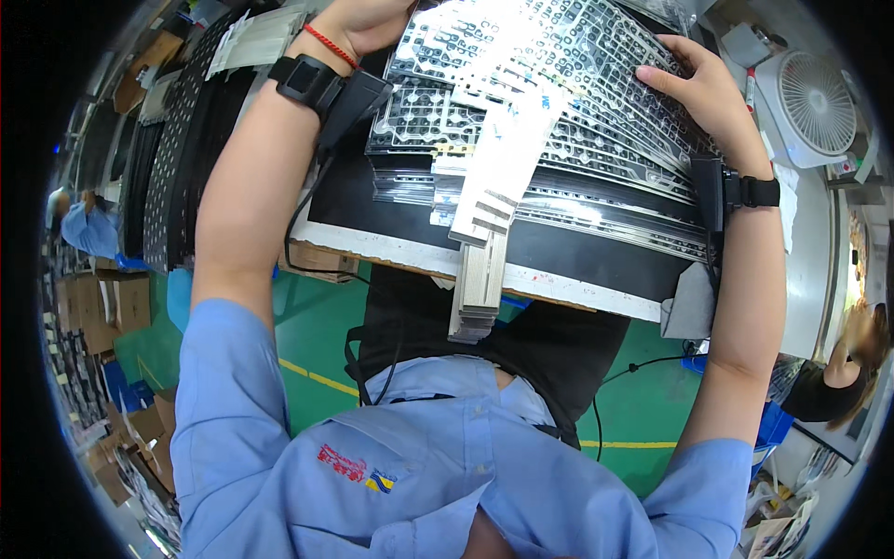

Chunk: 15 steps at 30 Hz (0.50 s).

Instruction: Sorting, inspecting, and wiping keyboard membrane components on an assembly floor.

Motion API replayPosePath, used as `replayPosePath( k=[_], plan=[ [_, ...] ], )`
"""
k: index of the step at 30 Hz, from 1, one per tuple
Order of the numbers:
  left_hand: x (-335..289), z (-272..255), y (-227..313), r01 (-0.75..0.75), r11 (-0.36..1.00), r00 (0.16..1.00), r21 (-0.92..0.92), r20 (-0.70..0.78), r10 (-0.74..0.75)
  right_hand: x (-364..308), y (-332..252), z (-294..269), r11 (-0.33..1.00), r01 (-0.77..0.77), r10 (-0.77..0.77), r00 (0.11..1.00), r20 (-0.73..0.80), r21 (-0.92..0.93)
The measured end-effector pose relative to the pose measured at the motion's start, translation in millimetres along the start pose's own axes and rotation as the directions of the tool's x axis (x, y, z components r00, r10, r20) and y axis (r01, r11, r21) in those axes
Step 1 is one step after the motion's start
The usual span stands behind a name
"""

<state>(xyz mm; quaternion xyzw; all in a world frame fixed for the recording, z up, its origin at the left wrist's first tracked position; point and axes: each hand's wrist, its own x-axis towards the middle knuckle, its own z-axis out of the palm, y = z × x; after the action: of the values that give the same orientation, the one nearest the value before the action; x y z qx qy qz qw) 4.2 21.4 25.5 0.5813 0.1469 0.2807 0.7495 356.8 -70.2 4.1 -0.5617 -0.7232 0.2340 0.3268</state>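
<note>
A stack of thin patterned sheets (615, 121), clear with black and silver tracks and many small holes, lies fanned out before me. My right hand (708, 93) is at the right edge of the upper sheets, thumb on top and fingers around the edge. At their upper left edge is my left hand (368, 23); its fingers are cut off by the frame or hidden. A white strip (507, 163) with slots at its near end lies over the sheets. Below it, a pile of narrow pale strips (480, 284) juts past the table's front edge. Glare whitens the top middle sheets.
The black table (596, 265) has a pale front edge. A white fan (805, 107) stands at the far right, with a grey cloth (689, 303) at the near right corner. Dark perforated panels (177, 177) stand at left. Cables hang near both arms. Another person (833, 373) is at right.
</note>
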Motion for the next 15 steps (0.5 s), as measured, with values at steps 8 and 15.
replayPosePath(
  k=[8,15],
  plan=[
    [-9.5,-4.3,-4.9,-0.110,0.993,0.994,0.033,-0.014,0.110,0.8,3.2,-1.5,1.000,-0.015,0.015,1.000,0.014,0.021],
    [-12.0,-6.3,-10.6,-0.086,0.993,0.996,-0.082,-0.006,0.086,3.1,8.8,-2.9,0.995,-0.060,0.057,0.998,0.039,0.083]
  ],
)
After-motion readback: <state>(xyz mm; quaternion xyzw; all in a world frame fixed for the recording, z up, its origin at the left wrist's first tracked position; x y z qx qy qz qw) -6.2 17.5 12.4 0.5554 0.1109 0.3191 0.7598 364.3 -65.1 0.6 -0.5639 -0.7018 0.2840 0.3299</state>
